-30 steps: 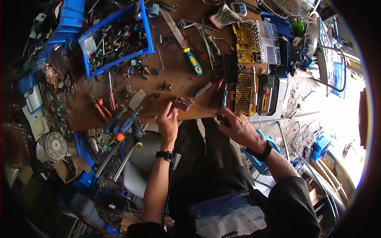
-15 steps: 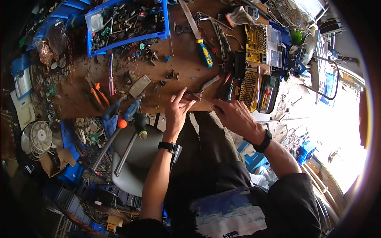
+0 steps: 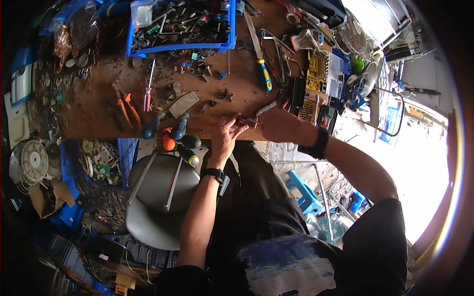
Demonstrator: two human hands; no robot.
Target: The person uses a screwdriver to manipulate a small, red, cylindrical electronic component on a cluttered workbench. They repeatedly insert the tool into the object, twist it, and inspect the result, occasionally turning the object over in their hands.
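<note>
My left hand [image 3: 227, 136] grips a small red-brown part [image 3: 246, 120] at the table's front edge, thumb and fingers pressed round it. My right hand [image 3: 280, 127] is closed and slightly blurred just right of that part; what it holds is mostly hidden, though something thin shows at the part. Nearby lie a pale plate [image 3: 183, 105], a grey-handled tool [image 3: 266, 108] and orange-handled pliers [image 3: 128, 109]. Several large screwdriver handles [image 3: 168, 140] stick out over the edge left of my left hand.
A blue tray [image 3: 179, 48] of mixed small parts stands at the back of the wooden table [image 3: 89, 116]. A yellow-handled file [image 3: 263, 74] and yellow bit cases [image 3: 316, 71] lie at the right. Below are a grey chair [image 3: 153, 212] and a blue stool [image 3: 301, 192].
Both hands have shifted rightward, slightly up, with the red-brown part. My right hand has moved closer to it, and the dark-handled tool seen earlier is now hidden. The view has shifted too.
</note>
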